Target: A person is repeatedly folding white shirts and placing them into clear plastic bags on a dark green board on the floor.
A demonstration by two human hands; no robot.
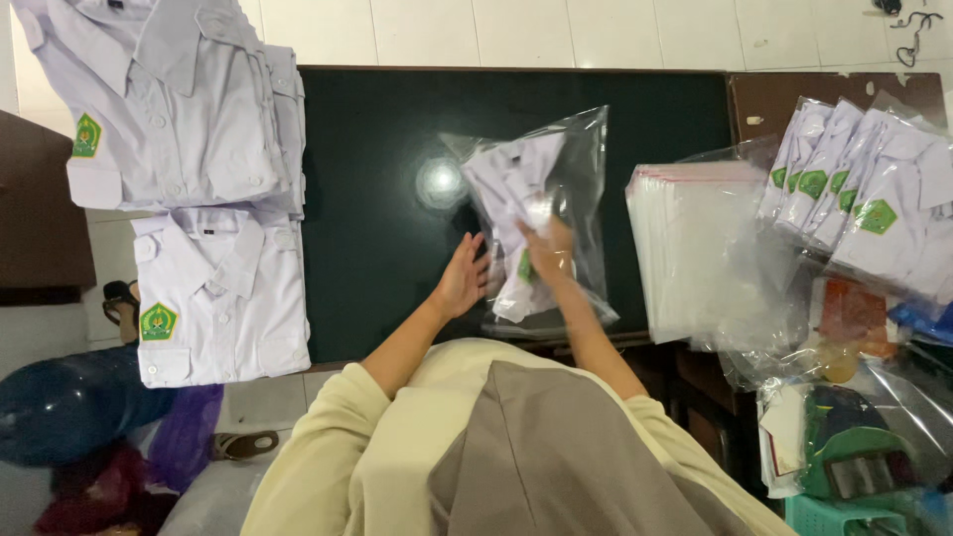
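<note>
**Folded shirt going into a clear bag**

The person is standing at a dark desk (pixel 397 199) and working a folded white shirt (pixel 511 189) into a clear plastic bag (pixel 581 179). The shirt is lying mostly inside the bag, near the middle of the desk, with its lower edge by the bag's mouth on the person's side.

The right hand (pixel 549 248) is reaching into the mouth of the bag, fingers curled and closed on the lower part of the shirt, close to its green badge. The left hand (pixel 463 278) is resting just beside the bag's near left edge, fingers spread and loosely flat, gripping nothing that can be made out; whether it is pinning the film is hard to tell.

Doing this well seems to call for keeping the fold flat while sliding: pushing evenly from the bottom hem instead of one corner, and holding the bag's mouth steady so the film is not bunching under the cloth. The collar end should be travelling squarely toward the closed end, so the badge is sitting straight behind the plastic.

To the left, two piles of folded shirts (pixel 218 298) are waiting. To the right, a stack of empty bags (pixel 685 248) is lying near a row of bagged shirts (pixel 854 189).
</note>
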